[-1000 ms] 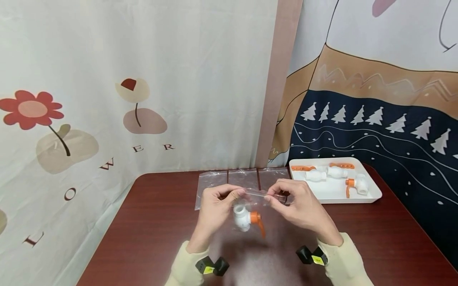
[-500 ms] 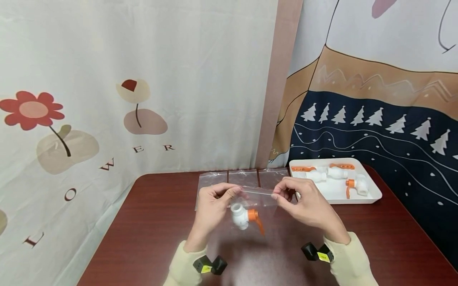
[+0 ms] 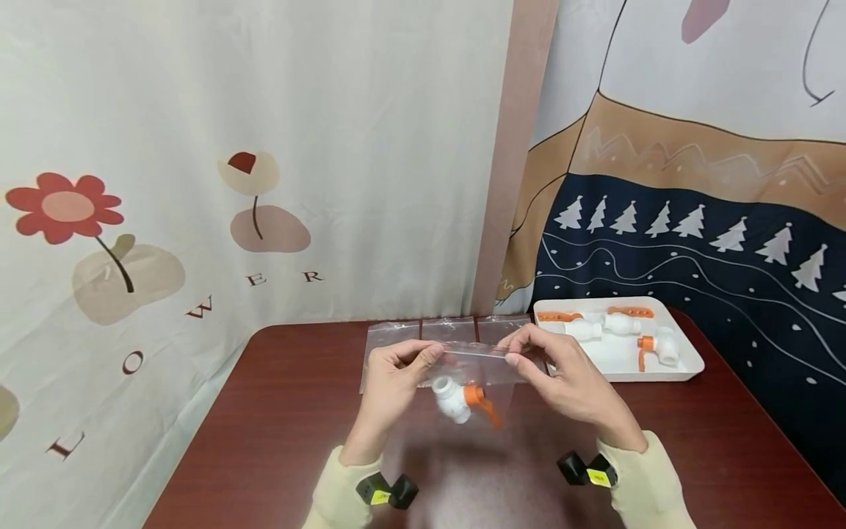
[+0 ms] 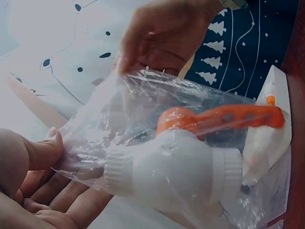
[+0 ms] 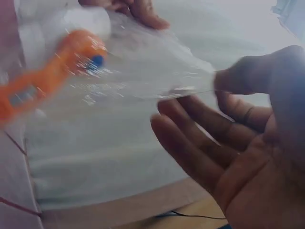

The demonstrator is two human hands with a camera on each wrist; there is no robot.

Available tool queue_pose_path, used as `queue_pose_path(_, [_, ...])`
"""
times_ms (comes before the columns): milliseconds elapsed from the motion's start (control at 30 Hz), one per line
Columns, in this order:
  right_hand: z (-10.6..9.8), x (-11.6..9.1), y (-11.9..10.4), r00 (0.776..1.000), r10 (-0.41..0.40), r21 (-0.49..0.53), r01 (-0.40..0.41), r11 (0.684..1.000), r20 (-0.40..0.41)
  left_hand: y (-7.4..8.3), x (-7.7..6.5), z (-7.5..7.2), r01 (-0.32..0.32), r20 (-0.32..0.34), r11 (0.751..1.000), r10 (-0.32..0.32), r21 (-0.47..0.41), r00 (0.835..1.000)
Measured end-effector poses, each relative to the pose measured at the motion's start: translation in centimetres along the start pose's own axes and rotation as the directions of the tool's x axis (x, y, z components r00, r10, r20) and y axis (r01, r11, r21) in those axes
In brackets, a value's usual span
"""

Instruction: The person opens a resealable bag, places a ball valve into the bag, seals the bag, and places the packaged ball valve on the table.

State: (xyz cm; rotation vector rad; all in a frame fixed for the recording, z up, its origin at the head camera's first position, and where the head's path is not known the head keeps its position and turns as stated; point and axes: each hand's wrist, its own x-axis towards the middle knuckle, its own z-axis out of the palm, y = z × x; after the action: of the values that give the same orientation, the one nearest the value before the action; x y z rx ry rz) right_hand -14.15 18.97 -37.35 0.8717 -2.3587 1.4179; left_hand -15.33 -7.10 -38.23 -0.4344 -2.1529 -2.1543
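Observation:
A clear plastic zip bag hangs between the two hands above the table. Inside it is a white plastic ball valve with an orange lever handle. My left hand pinches the left end of the bag's top edge between thumb and fingers. At the other end of that edge, my right hand pinches the film. In the right wrist view, the thumb and index finger of the right hand hold the edge while the other fingers spread below it. The valve hangs low in the bag, handle toward the right.
A white tray at the back right holds white valve bodies, loose orange handles and a valve with its handle fitted. Several flat clear bags lie along the table's back edge, behind the hands.
My right hand has moved right, away from the left, drawing the bag's top edge out longer between them. The bagged valve swung slightly left, then back to the right.

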Motion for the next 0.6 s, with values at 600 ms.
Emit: queue_pose_path(600, [1.0, 0.4, 0.4, 0.974, 0.080, 0.623, -0.196, 0.757, 0.210, -0.3, 0.2, -0.3, -0.014, -0.004, 0.998, 0.014, 0.066, 1.000])
